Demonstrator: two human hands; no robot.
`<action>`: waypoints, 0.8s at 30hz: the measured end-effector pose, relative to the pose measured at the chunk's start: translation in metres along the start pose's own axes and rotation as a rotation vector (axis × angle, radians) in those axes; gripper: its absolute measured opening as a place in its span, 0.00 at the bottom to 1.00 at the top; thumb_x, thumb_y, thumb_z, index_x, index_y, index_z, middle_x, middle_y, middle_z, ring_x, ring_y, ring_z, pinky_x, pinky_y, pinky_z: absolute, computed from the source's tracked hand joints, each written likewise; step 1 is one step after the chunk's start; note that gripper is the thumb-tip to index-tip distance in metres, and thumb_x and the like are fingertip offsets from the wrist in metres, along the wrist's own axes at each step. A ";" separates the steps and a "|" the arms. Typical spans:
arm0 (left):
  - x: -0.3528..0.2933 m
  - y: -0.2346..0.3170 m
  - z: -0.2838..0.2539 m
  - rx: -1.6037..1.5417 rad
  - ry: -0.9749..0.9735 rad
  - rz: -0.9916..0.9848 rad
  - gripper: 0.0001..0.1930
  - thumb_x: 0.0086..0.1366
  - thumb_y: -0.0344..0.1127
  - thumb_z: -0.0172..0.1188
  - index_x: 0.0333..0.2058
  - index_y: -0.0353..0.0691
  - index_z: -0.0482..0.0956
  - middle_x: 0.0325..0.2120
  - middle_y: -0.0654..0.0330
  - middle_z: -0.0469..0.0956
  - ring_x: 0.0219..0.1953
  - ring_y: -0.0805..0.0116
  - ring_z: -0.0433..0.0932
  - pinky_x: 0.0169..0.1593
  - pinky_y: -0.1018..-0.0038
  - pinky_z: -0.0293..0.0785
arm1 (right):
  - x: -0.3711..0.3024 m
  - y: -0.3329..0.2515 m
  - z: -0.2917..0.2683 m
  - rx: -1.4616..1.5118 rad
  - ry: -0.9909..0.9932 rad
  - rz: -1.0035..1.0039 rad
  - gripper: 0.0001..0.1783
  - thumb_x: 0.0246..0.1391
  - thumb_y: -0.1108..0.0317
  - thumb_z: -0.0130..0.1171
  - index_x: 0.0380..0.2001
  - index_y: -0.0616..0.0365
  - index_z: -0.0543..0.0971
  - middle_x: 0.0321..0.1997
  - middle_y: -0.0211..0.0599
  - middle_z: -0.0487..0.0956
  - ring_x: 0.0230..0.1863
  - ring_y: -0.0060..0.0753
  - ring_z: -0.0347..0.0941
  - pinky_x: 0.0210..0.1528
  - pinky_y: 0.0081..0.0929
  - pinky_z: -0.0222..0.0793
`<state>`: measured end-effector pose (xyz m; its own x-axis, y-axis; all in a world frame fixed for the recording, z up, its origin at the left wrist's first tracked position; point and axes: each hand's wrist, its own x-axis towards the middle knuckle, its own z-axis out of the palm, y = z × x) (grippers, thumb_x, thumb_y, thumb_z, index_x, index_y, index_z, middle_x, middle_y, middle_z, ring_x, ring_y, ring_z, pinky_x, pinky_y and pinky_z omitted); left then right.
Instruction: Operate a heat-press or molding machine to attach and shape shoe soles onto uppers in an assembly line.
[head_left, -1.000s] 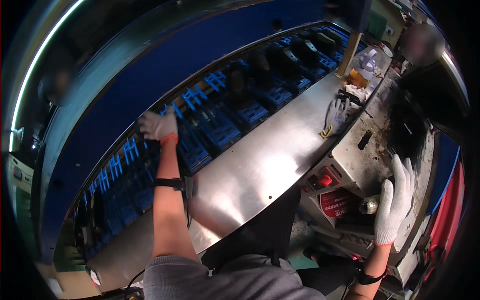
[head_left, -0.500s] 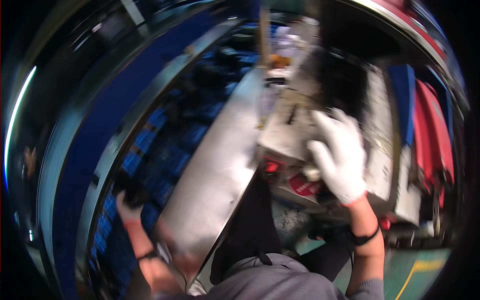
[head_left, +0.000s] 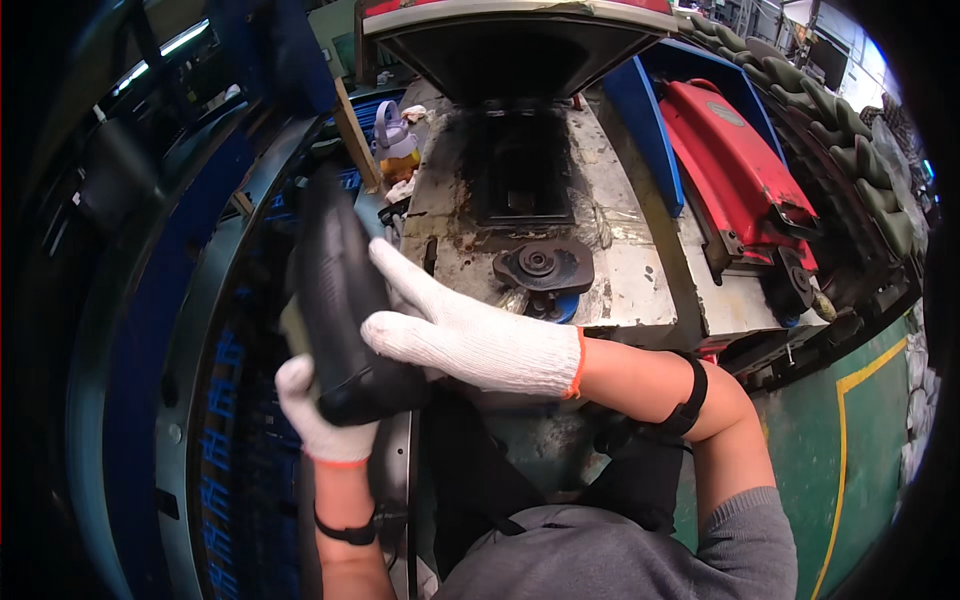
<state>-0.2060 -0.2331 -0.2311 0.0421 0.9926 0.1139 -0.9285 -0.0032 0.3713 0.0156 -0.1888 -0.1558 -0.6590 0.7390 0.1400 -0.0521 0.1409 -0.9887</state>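
Tilted in front of me is a black shoe [head_left: 345,300], its upper end blurred. A pale greenish edge shows along its left side. My left hand [head_left: 325,425], in a white knit glove, is closed round the shoe's lower end, with the thumb on the near left side. My right hand [head_left: 470,335], gloved the same way, presses on the shoe's right side with thumb and fingers; some fingers are hidden behind it. Just beyond my right hand, a dark metal piece with a round boss [head_left: 540,265] sits on the machine's worn top [head_left: 630,270].
A raised dark lid [head_left: 520,50] stands over a black recess [head_left: 515,185]. To the right is a red cover [head_left: 735,165] beside a blue panel [head_left: 645,130]. Several green-grey shoe-shaped pieces [head_left: 855,125] line a rack. A jug of amber liquid [head_left: 395,145] stands behind the shoe.
My left hand has come up from the blue rack at the left with the shoe. My right hand has moved left from the machine onto the shoe. The view has turned right.
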 end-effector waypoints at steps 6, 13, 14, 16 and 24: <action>0.089 -0.047 0.050 0.309 -0.216 -0.324 0.29 0.72 0.40 0.55 0.67 0.28 0.70 0.60 0.46 0.79 0.62 0.50 0.79 0.70 0.55 0.72 | -0.012 -0.029 -0.062 0.216 0.375 -0.074 0.52 0.64 0.56 0.64 0.80 0.65 0.49 0.65 0.41 0.76 0.60 0.28 0.77 0.63 0.25 0.73; 0.142 -0.034 0.111 1.026 -0.311 0.261 0.42 0.72 0.34 0.61 0.77 0.30 0.50 0.74 0.41 0.61 0.75 0.52 0.63 0.77 0.62 0.58 | 0.034 0.002 -0.205 -0.024 0.591 0.089 0.39 0.60 0.53 0.67 0.68 0.66 0.72 0.60 0.48 0.81 0.60 0.36 0.80 0.63 0.38 0.76; 0.141 -0.027 0.124 1.052 -0.303 0.354 0.41 0.72 0.34 0.63 0.77 0.32 0.52 0.74 0.40 0.62 0.76 0.51 0.62 0.76 0.61 0.60 | 0.050 0.019 -0.224 -0.272 0.597 0.081 0.40 0.58 0.49 0.68 0.66 0.66 0.75 0.60 0.51 0.81 0.62 0.40 0.79 0.64 0.41 0.75; 0.154 -0.020 0.140 1.110 -0.395 0.516 0.36 0.72 0.32 0.61 0.76 0.35 0.59 0.71 0.41 0.66 0.72 0.54 0.68 0.71 0.63 0.69 | 0.073 0.049 -0.254 -0.488 0.744 0.108 0.42 0.57 0.43 0.67 0.65 0.65 0.77 0.62 0.54 0.79 0.64 0.46 0.77 0.65 0.43 0.74; 0.179 -0.015 0.173 1.649 -0.413 1.006 0.29 0.71 0.30 0.62 0.69 0.36 0.71 0.59 0.52 0.79 0.59 0.65 0.78 0.66 0.68 0.72 | 0.124 0.041 -0.208 -1.290 0.577 0.535 0.50 0.56 0.24 0.56 0.67 0.54 0.77 0.69 0.57 0.69 0.63 0.64 0.77 0.63 0.51 0.76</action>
<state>-0.1208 -0.0765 -0.0568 0.1051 0.4772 0.8725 0.5077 -0.7801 0.3656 0.0883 0.0457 -0.1672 0.0053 0.9956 0.0939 0.9686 0.0182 -0.2480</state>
